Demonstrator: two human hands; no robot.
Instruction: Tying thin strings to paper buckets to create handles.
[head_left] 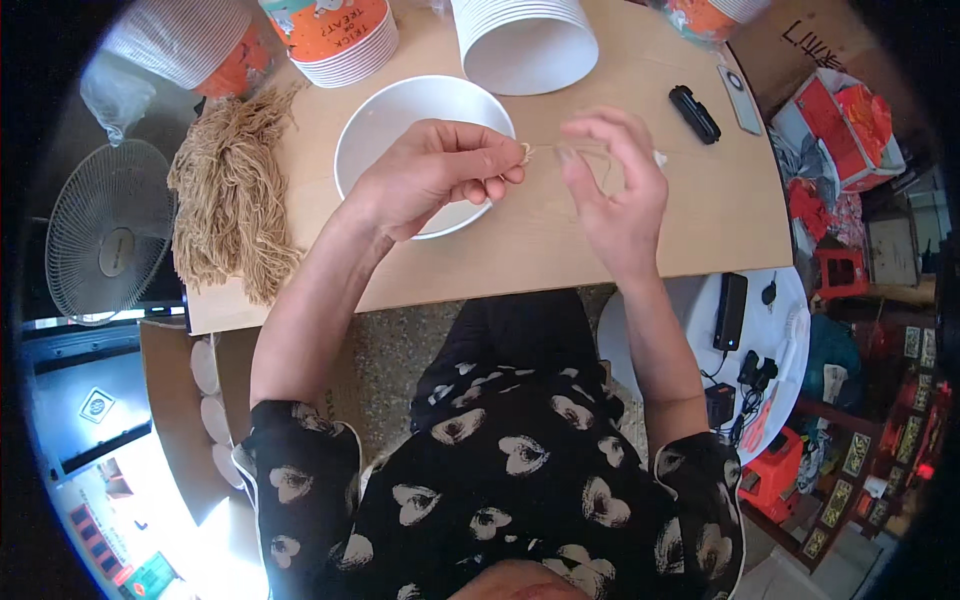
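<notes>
A round-grilled fan (pixel 116 252) stands far left. On the right, a round white table (pixel 780 335) bears an oblong black device (pixel 731 312), a red stool (pixel 773 468) near its edge.

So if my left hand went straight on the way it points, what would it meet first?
Likely your right hand, across a gap from the left hand, leaving aside the string it pinches. Depth is unclear from this one view.

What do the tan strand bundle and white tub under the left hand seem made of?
Tan strand bundle: probably cotton- or jute-like yarn, matte, judging by its twisted, loose strands.
White tub: coated paperboard or plastic, smooth, perhaps satin; its even white wall leaves either possible.
</notes>
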